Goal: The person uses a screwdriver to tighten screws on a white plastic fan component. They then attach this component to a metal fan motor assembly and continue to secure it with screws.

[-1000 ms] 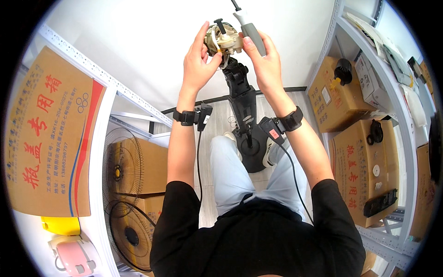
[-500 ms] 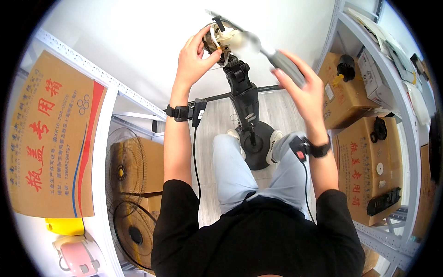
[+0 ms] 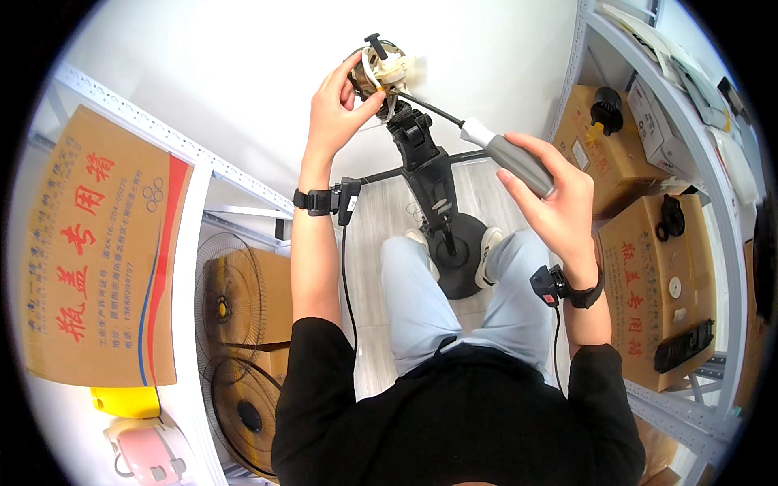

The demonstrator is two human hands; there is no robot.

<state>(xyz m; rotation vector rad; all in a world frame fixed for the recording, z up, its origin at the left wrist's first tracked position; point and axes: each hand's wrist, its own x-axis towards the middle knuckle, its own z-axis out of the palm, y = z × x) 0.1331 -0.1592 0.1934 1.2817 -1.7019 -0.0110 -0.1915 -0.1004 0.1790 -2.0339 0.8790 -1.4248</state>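
An opened-up electric fan stands before me, its bare motor head point(image 3: 391, 68) on a black stand point(image 3: 429, 174) that rises from a round dark base point(image 3: 463, 279). My left hand point(image 3: 339, 109) is closed round the motor's left side, thumb and fingers on its rim and white parts. A screwdriver point(image 3: 523, 164) with a grey and white handle is held in my right hand point(image 3: 565, 202). Its dark shaft slants up and left, and the tip is at the lower right of the motor. Whether the tip sits in a screw cannot be made out.
Wire fan guards point(image 3: 231, 304) lean at the left shelf beside cardboard boxes. A large carton point(image 3: 113, 267) stands further left. On the right shelf, a box point(image 3: 648, 292) carries a black cover point(image 3: 685, 346) and small loose parts. A white wall point(image 3: 502, 57) is behind the fan.
The screwdriver has swung from the motor's upper right down to its lower right. My right hand has moved right and down with it. My left hand stays on the motor.
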